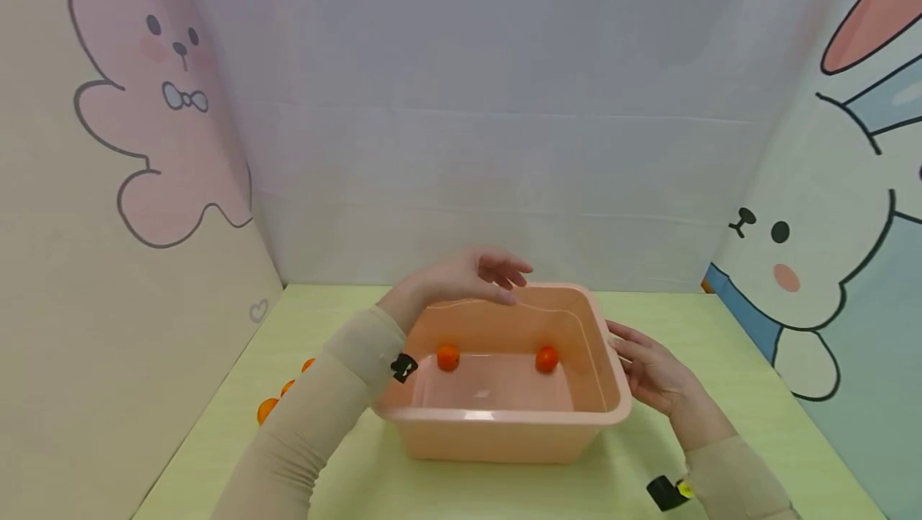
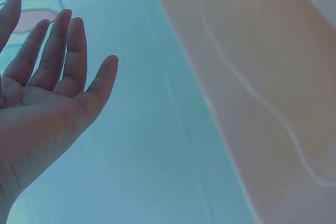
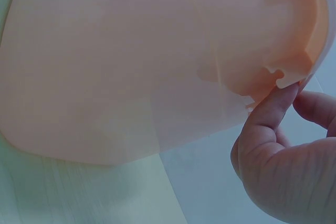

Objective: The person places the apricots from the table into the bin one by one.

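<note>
A peach-coloured plastic basin (image 1: 504,436) stands on the table, with two round orange-red fruits inside, one on the left (image 1: 448,357) and one on the right (image 1: 547,359). My left hand (image 1: 479,276) is raised over the basin's far rim, fingers loosely spread and holding nothing. In the left wrist view its palm and fingers (image 2: 50,87) show apart from the basin wall. On the basin's right side, my right hand (image 1: 655,372) holds the rim. The right wrist view shows thumb and finger at the rim's edge, the other fingers partly hidden.
Several orange fruits (image 1: 267,410) lie on the light green table (image 1: 346,488) at the left, partly hidden by the left sleeve. A white backdrop (image 1: 468,120) rises behind the table. Side panels with cartoon animals (image 1: 785,280) flank both sides.
</note>
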